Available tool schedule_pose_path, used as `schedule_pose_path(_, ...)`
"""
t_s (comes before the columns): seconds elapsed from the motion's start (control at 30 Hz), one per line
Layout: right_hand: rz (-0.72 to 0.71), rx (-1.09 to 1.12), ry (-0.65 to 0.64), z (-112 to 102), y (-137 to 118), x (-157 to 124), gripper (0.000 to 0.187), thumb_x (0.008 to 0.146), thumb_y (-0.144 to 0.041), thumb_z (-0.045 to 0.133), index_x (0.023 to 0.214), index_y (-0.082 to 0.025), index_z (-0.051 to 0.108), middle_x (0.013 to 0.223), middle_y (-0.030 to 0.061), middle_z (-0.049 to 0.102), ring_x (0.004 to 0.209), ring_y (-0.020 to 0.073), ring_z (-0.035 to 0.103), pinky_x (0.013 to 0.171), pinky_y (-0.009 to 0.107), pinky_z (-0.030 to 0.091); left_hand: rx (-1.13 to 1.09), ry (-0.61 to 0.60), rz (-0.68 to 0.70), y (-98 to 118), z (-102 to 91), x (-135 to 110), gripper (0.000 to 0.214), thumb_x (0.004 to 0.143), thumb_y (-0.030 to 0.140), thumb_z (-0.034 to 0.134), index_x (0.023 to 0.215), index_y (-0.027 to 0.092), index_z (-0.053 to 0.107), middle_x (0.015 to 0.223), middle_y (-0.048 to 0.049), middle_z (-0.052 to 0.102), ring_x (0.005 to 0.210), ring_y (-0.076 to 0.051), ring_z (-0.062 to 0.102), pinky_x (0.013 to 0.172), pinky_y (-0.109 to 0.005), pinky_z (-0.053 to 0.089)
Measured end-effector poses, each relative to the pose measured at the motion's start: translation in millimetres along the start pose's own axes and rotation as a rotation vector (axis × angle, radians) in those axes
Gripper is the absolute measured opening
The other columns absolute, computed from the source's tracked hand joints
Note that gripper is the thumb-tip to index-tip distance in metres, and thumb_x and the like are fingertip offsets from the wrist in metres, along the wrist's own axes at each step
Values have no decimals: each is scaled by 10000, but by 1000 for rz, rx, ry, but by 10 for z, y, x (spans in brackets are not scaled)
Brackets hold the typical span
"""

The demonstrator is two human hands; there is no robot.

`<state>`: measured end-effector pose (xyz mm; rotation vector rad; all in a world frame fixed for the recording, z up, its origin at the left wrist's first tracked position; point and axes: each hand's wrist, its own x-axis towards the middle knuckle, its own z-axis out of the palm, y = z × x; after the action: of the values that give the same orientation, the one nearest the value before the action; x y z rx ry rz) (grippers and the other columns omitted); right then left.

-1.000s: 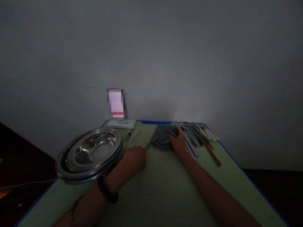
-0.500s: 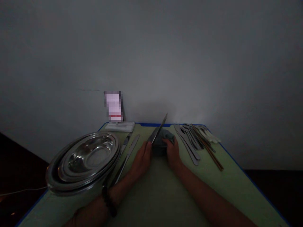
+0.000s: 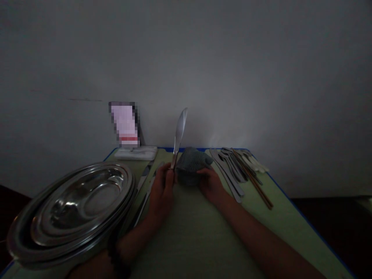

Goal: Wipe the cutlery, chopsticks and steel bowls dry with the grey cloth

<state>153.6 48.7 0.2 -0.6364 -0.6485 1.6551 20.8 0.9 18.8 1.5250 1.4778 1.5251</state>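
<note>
the left hand (image 3: 161, 190) is closed around the handle of a knife (image 3: 180, 130), its blade pointing up above the table (image 3: 188, 236). just beside it, the right hand (image 3: 211, 186) is clamped on a bunched grey cloth (image 3: 190, 162). stacked metal bowls (image 3: 72, 211) stand at left; spoons (image 3: 234, 166) and chopsticks (image 3: 255, 184) lie at right.

No lettering, numbers or signs can be read, the upright screen (image 3: 125, 123) being blurred into blocks

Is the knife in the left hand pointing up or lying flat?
Pointing up, tilted slightly right: the knife rises from the left hand, reaching higher in the picture than the cloth.
</note>
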Motion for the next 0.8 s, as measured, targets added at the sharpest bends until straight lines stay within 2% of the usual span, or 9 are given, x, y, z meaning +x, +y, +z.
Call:
schedule_pose_path(0.1, 24, -59, -106, 9, -42, -40, 251, 662, -338, 557, 882, -225, 600, 847, 40, 682, 953, 238, 596, 807, 394, 464, 139, -171, -38, 14, -7, 42, 271, 882, 332, 351, 925, 162, 558, 699, 6, 524, 668, -149, 515, 642, -273, 427)
schedule_pose_path(0.2, 44, -43, -63, 1, -105, -35, 449, 729, -616, 417, 858, -222, 589, 845, 76, 681, 949, 261, 602, 777, 417, 469, 181, -271, -100, -5, 3, 63, 287, 873, 347, 359, 912, 147, 561, 684, -1, 552, 622, -153, 531, 592, -273, 435)
schedule_pose_path(0.27, 66, -55, -31, -15, -118, -12, 422, 707, -604, 458, 832, -223, 590, 814, 68, 685, 925, 258, 613, 762, 409, 474, 154, -307, -135, -30, 14, 56, 303, 871, 370, 361, 975, 146, 537, 660, 7, 567, 552, -144, 531, 515, -257, 426)
schedule_pose_path(0.33, 83, -79, -33, -31, -94, 8, 324, 666, -509, 553, 804, -220, 598, 769, 51, 686, 890, 251, 622, 747, 392, 481, 131, -339, -150, -58, 24, 42, 305, 866, 379, 376, 1015, 150, 511, 666, 2, 603, 541, -145, 561, 493, -250, 432)
schedule_pose_path(0.43, 76, -104, -90, -34, -22, 5, 269, 614, -387, 656, 818, -218, 610, 742, 20, 686, 845, 227, 634, 740, 357, 489, 122, -355, -118, -102, 29, 24, 272, 846, 350, 414, 1011, 152, 500, 784, -47, 668, 688, -174, 637, 609, -278, 489)
schedule_pose_path(0.5, 71, -131, -129, -21, 19, -12, 273, 605, -344, 690, 836, -220, 614, 758, 5, 687, 840, 207, 635, 754, 335, 489, 140, -381, -79, -129, 23, 17, 255, 806, 264, 444, 1030, 152, 492, 862, -70, 678, 759, -188, 647, 670, -295, 499)
schedule_pose_path(0.6, 100, -144, -159, 9, 40, -30, 270, 655, -426, 657, 822, -217, 617, 789, 13, 687, 886, 198, 623, 782, 328, 485, 259, -446, -34, -142, 10, 4, 325, 693, 120, 471, 1015, 159, 497, 836, -64, 678, 732, -199, 647, 630, -283, 493)
schedule_pose_path(0.67, 151, -142, -160, 24, 27, -33, 346, 699, -539, 575, 798, -210, 617, 790, 33, 684, 921, 209, 612, 790, 343, 485, 307, -473, -31, -122, 10, -8, 327, 670, 94, 469, 986, 166, 507, 790, -49, 675, 679, -191, 643, 587, -265, 479)
schedule_pose_path(0.8, 190, -137, -117, 17, -31, -22, 556, 717, -700, 388, 754, -197, 620, 779, 77, 679, 949, 243, 603, 787, 385, 487, 220, -457, -74, -54, 39, -22, 209, 809, 256, 435, 986, 179, 515, 779, -31, 676, 569, -151, 619, 529, -247, 462)
